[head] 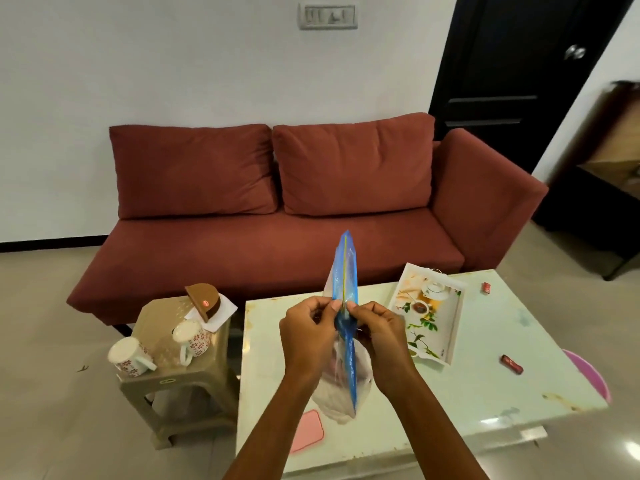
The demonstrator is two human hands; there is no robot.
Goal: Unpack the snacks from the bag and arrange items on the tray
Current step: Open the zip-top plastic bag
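Head view: one picture, looking down at two bare hands over a pale table (485,386).
Left hand (306,336): held up in front, arm reaching in from the bottom, fingers curled, thumb and fingertips pinched together on the left side of the bag's blue top strip.
Right hand (379,336): held up just beside the left one, wrist bent in, its grip pinched tight on the right side of the same strip.
Bag (344,344): clear plastic with a blue zip top, held up on edge between both hands, above the table. The lower part hangs down; something pale may be inside, but it is too blurry to be sure.
Tray (457,327): white with flower and teapot pictures, lying flat on the table to the right of the hands, not touching them.
Small red packets (512,364): one lies on the table near the tray's right side, another further back by the far edge.
Pink pad (308,431): flat on the table, below the left arm.
Stool (173,386): left of the table, with two cups (190,337) on top.
Sofa (277,244): red, behind the table.
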